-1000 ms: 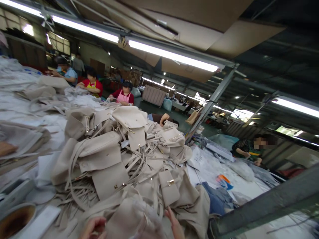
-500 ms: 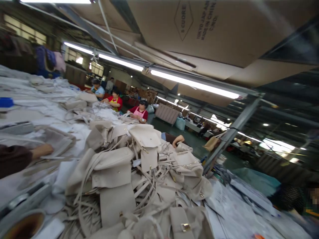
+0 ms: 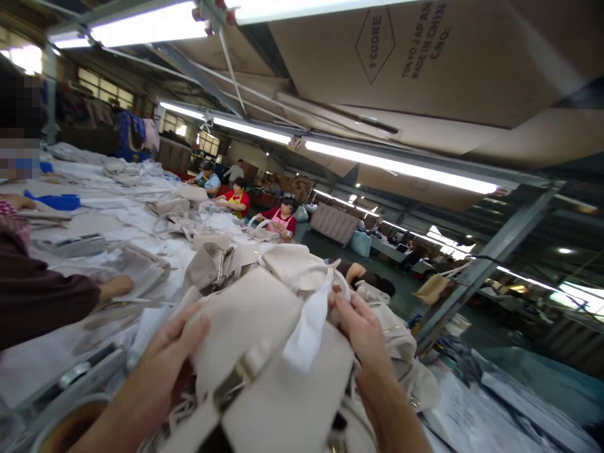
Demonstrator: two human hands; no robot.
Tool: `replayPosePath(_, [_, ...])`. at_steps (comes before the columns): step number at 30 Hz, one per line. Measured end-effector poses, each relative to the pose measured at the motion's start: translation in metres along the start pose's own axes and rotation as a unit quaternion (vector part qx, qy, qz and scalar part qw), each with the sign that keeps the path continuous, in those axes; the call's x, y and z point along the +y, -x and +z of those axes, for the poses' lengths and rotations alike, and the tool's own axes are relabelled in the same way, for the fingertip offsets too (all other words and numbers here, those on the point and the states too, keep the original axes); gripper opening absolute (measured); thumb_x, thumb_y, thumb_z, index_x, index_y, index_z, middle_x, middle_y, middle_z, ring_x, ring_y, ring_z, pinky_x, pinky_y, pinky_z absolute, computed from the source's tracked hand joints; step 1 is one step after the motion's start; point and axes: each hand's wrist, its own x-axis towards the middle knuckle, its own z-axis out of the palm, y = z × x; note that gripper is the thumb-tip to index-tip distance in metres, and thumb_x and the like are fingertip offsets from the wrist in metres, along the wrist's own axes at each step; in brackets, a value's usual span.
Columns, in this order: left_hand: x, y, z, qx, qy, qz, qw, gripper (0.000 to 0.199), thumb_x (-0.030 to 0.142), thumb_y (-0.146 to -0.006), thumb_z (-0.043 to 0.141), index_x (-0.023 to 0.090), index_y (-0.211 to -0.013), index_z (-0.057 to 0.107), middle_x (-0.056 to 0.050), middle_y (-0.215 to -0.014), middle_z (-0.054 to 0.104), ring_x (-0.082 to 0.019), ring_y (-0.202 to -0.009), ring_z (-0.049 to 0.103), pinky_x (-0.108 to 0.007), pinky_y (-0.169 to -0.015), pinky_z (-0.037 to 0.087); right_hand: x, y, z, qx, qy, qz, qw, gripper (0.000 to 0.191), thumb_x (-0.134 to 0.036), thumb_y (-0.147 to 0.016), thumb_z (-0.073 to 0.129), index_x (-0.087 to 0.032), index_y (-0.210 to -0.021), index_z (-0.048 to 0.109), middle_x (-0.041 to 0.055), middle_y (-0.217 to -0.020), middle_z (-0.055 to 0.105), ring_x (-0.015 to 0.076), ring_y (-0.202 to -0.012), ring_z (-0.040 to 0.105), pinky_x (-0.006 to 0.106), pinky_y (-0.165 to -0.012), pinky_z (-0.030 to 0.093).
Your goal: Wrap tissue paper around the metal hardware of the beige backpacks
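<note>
- Beige bag [image 3: 264, 352] sits raised between both hands, long axis running lower-left to upper-right.
- Left hand [image 3: 167, 358] grips its left side.
- Right hand [image 3: 361, 330] pinches the white tag [image 3: 309, 330] at the top, nearer.

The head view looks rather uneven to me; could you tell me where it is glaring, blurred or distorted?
In the head view, the ceiling light tubes blow out to white; the beige bag held between the left hand and right hand is evenly lit but slightly soft; the steel post leans from wide-angle distortion; the far workers are small and indistinct.
</note>
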Motion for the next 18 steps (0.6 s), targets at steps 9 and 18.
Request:
replayPosePath(9, [-0.063, -0.17, 0.025, -0.033, -0.511, 0.19, 0.838, 0.059, 0.037, -0.082, 0.057, 0.019, -0.138, 0.05, -0.018, -0.148, 0.046, -0.037, -0.139, 0.037, -0.06, -0.112, 0.026, 0.115, -0.081, -0.006, 0.077, -0.025, 0.108, 0.991, 0.047, -0.044, -0.057, 0.084, -0.019, -0.093, 0.067, 0.006, -0.095, 0.073, 0.0194, -0.086, 0.069, 0.027, -0.067, 0.048])
replayPosePath(18, [-0.134, -0.23, -0.019, -0.077, -0.529, 0.155, 0.831, 0.053, 0.03, -0.082, 0.056, 0.008, -0.13, 0.054, -0.023, -0.145, 0.047, -0.044, -0.14, 0.029, -0.071, -0.109, 0.013, 0.226, 0.114, -0.187, 0.151, -0.006, 0.314, 0.937, 0.057, -0.052, -0.044, 0.09, -0.018, -0.085, 0.071, 0.0054, -0.079, 0.075, 0.0172, -0.067, 0.07, 0.026, -0.059, 0.05])
